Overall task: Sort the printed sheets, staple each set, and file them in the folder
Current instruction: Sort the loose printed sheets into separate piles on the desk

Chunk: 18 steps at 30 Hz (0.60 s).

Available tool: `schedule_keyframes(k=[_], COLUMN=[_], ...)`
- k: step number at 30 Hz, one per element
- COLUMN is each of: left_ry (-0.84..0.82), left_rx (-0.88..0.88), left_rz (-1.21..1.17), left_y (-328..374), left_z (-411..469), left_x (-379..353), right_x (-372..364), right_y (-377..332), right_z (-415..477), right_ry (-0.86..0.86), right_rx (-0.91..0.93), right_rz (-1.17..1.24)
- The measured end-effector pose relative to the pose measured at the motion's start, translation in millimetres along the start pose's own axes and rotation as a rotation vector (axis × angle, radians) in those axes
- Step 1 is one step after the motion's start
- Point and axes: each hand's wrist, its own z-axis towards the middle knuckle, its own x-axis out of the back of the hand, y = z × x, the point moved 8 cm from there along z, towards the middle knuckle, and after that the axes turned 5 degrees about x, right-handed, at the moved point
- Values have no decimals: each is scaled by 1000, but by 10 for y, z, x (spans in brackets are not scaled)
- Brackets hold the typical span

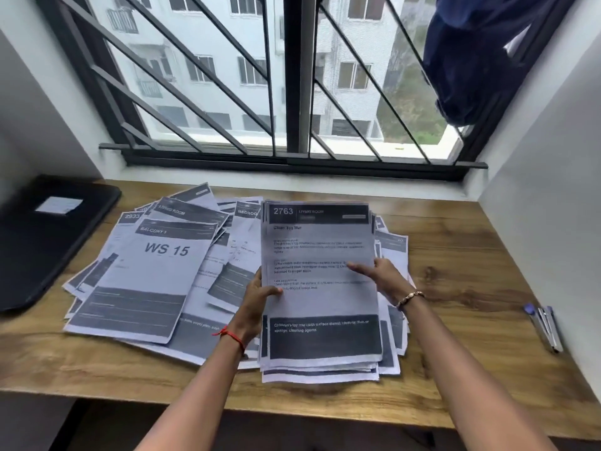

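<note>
L hand (pixel 257 297) & R hand (pixel 382 276) grip white printed-sheet stack (pixel 320 249) by side edges, long axis toward window (pixel 292 76); black flat folder (pixel 42 249) lies well left, nearer L hand.

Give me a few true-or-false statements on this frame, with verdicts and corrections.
1. The left hand and right hand both hold the stack topped by sheet 2763. True.
2. The black folder lies open on the right. False: it lies closed on the left.
3. The WS 15 sheet lies left of the held stack. True.
4. The held stack's top sheet is headed Balcony 1. False: that heading is on the WS 15 sheet.
</note>
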Motion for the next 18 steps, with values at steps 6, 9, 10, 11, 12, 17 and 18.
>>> schedule_keyframes(k=[6,9,10,11,12,17,18], left_ry=[15,58,70,79,88,74,75], left_rx=[-132,-206,-232,-262,-297,-475,-495], left_rz=[28,23,23,28,47,134,144], left_y=[409,637,728,828,933,1371,1417], left_z=[-72,-83,-93,-110,-132,-268,-285], left_x=[171,303,344,379,414,578,629], right_x=[-349,-452,-491,-529,-570,-799,-846], right_y=[-448,-748,-848,-951,-1050,-1400,-1418], right_z=[-61,-116,-128,-146,-170,-319,-342], right_ry=[67,152,172,197,226,334,348], right_rx=[146,200,230,262,299,504,520], right_rz=[177,213,217,216,219,267,284])
